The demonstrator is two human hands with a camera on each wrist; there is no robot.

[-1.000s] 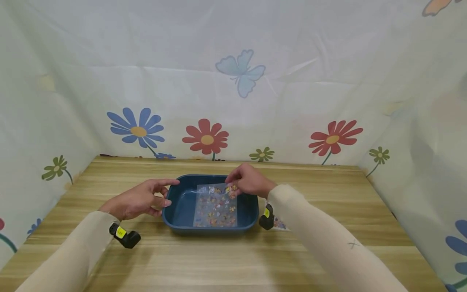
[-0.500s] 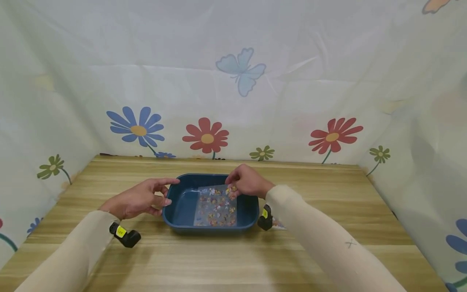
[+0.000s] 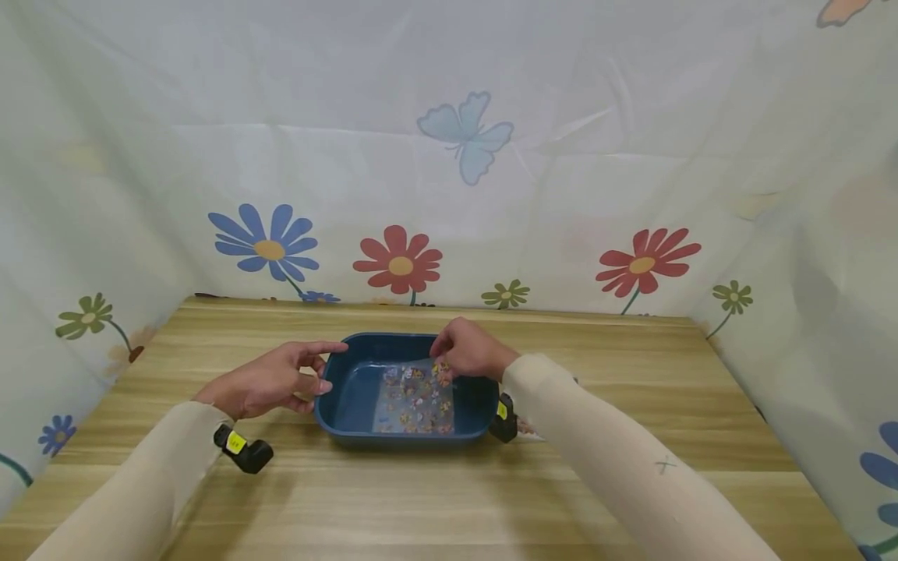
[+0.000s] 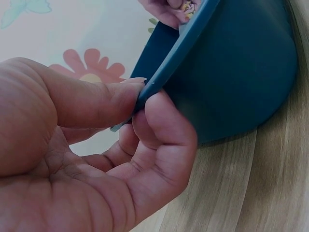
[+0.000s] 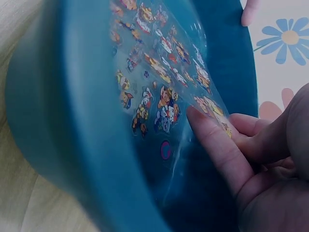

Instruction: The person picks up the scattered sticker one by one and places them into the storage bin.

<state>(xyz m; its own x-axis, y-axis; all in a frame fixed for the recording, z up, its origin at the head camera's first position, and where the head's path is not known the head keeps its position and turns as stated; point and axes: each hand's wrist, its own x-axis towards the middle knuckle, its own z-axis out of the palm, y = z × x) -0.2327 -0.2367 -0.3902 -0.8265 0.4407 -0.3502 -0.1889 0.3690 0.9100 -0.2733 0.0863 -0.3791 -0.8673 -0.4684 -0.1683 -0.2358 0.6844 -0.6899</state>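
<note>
In the head view, a dark blue basin (image 3: 407, 439) stands on the wood-grain desk (image 3: 365, 506), with a clear sheet (image 3: 414, 405) printed with small cartoon figures inside it, towards the right. The left hand (image 3: 272, 379) is at the basin's left end, one finger reaching over the rim. The right hand (image 3: 471, 351) reaches in over the far right part and holds the sheet's upper right corner. A patterned item (image 3: 526, 428) lies just beside the basin, mostly hidden by the right sleeve (image 3: 596, 425). Behind the desk hangs a pale curtain (image 3: 561, 86) with flowers and a butterfly.

In the left wrist view, the left thumb and a bent finger pinch the basin's rim.

In the right wrist view, the right hand pinches the sheet's edge between thumb and fingers; the sheet slants inside the basin.
</note>
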